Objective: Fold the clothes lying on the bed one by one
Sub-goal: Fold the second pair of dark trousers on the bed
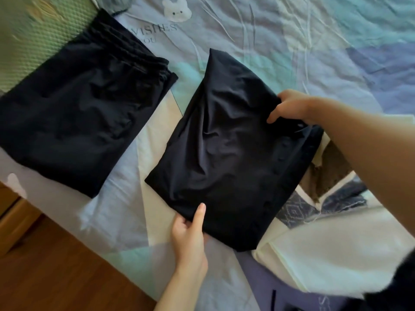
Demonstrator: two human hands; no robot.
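Holding folded black shirt (231,153) mid-bed (292,41) | left hand (188,236) pinches near edge, right hand (289,106) grips far-right corner | risk: slippery fabric could slide, undoing fold | folded pants (78,113) sit left

- A black folded garment (233,153) lies flat in the middle of the bed. It is folded into a long block with a few soft wrinkles on top. Its far end is a bit rounded. Its right side lies over part of a cream cloth.
- A second black garment (78,113) lies to the left, near the edge of the bed. It is folded too, and flat. It has a gathered waistband at its far end, like shorts or pants. It does not touch the first one.
- A cream garment (332,250) lies at the right, close to the person. It has dark blue patterned patches and is spread out, not neatly folded.
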